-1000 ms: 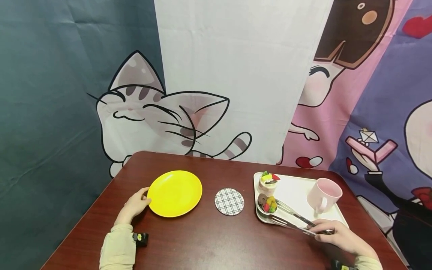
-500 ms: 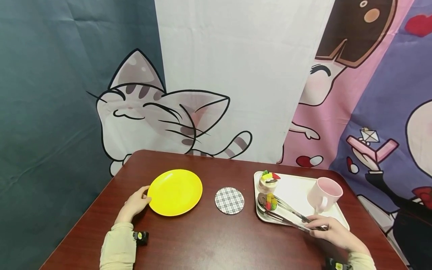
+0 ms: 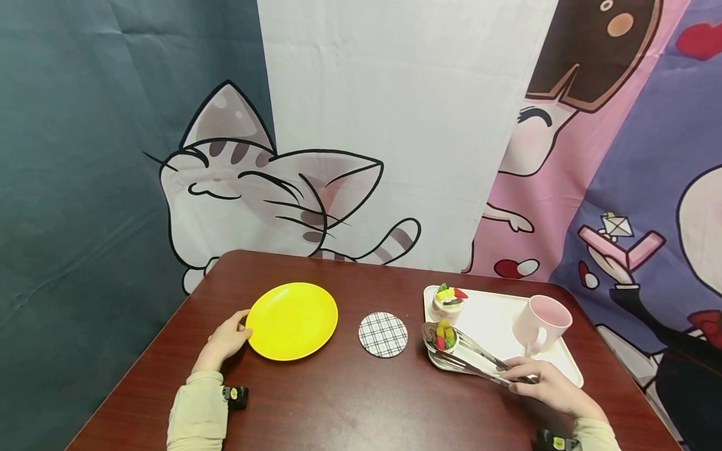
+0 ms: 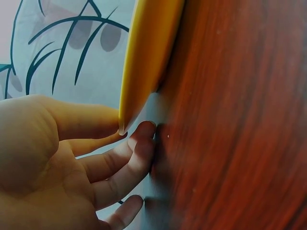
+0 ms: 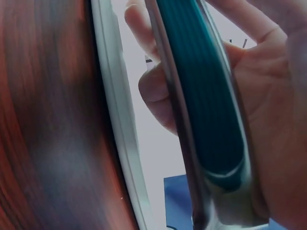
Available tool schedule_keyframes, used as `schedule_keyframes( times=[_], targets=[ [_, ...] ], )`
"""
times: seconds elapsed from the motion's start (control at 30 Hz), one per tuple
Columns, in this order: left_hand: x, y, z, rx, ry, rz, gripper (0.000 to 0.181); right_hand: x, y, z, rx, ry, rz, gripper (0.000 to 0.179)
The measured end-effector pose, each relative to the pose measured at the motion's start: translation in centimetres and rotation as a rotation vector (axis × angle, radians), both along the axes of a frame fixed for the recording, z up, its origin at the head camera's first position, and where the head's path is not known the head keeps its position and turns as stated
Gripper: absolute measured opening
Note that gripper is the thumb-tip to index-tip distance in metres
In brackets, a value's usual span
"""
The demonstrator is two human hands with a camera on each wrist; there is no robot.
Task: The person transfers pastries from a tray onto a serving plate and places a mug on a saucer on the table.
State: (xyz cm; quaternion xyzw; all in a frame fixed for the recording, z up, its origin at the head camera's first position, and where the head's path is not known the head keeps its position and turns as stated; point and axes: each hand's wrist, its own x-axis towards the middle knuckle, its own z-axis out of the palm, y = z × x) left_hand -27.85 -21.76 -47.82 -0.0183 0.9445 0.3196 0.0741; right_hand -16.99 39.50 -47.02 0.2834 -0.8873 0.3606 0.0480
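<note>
At the left, my left hand (image 3: 227, 338) holds the near-left rim of a yellow plate (image 3: 292, 321) lying on the table. In the left wrist view the thumb is against the plate's edge (image 4: 148, 52), the fingers bent below it. My right hand (image 3: 540, 383) grips metal tongs (image 3: 476, 371); their teal-lined handle (image 5: 204, 91) crosses the palm in the right wrist view. The tong ends sit on both sides of a small dessert cup (image 3: 442, 338) topped with brown cream and fruit pieces. That cup is over the left edge of the white tray (image 3: 491, 316); whether it touches the tray I cannot tell.
A second fruit-topped dessert cup (image 3: 448, 305) stands just behind, in the tray's far-left corner. The pink mug (image 3: 541, 324) occupies the tray's right side. Between plate and tray lies a round plaid coaster (image 3: 383, 335). A printed curtain (image 3: 395, 125) hangs behind the table.
The tongs have come together around the brown-cream dessert cup, and my right hand has shifted left, carrying it slightly leftward over the tray edge. My left hand and the plate stay put.
</note>
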Motion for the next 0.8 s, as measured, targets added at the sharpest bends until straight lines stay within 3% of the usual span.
schedule_keyframes(
  times=[0.4, 0.57, 0.8],
  targets=[
    [0.0, 0.1, 0.1, -0.003, -0.004, -0.002, 0.054, 0.2, 1.0, -0.8, 0.002, 0.007, -0.074, 0.021],
    [0.0, 0.1, 0.1, -0.002, -0.01, 0.0, 0.054, 0.3, 1.4, -0.7, -0.003, -0.034, -0.063, 0.021],
    [-0.1, 0.0, 0.1, 0.0, -0.017, -0.005, 0.054, 0.5, 1.7, -0.7, 0.009, -0.031, -0.058, 0.02]
  ],
)
